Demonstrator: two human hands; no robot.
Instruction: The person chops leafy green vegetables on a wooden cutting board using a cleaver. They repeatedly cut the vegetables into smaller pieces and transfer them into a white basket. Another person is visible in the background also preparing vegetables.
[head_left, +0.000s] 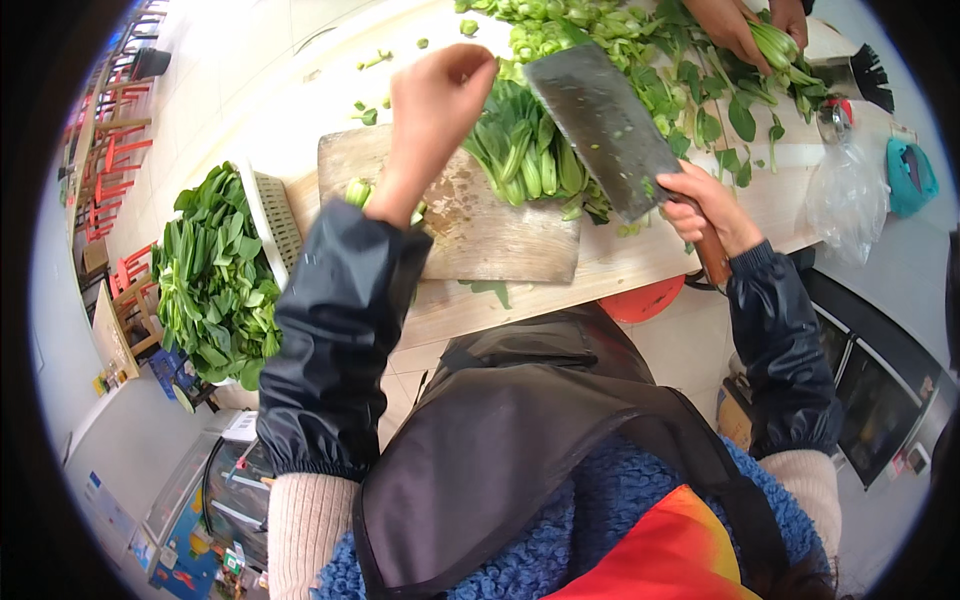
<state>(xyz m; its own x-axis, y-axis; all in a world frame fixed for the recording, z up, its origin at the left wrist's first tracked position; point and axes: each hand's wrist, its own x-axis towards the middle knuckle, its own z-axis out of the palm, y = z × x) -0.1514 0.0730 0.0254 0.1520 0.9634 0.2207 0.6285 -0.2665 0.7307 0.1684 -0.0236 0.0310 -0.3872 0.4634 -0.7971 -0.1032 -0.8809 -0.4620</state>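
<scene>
My right hand (705, 206) grips the wooden handle of a Chinese cleaver (615, 131). Its broad blade slants up and to the left, with green bits stuck to it. A bunch of leafy greens (529, 161), like bok choy, lies on the far right part of a worn wooden cutting board (495, 240), partly behind the blade. Over the board's far left part is my left hand (442, 101), raised and slightly blurred, with its fingers curled. Whether those fingers hold anything is hidden. Cut stem ends (360, 193) lie by my left wrist.
Chopped greens (592, 26) are heaped at the table's far side. Another person's hands (739, 37) hold a bunch of greens at upper right. A white plastic basket (271, 217) of leafy greens (217, 285) stands at left. A clear plastic bag (851, 199) hangs near the right edge.
</scene>
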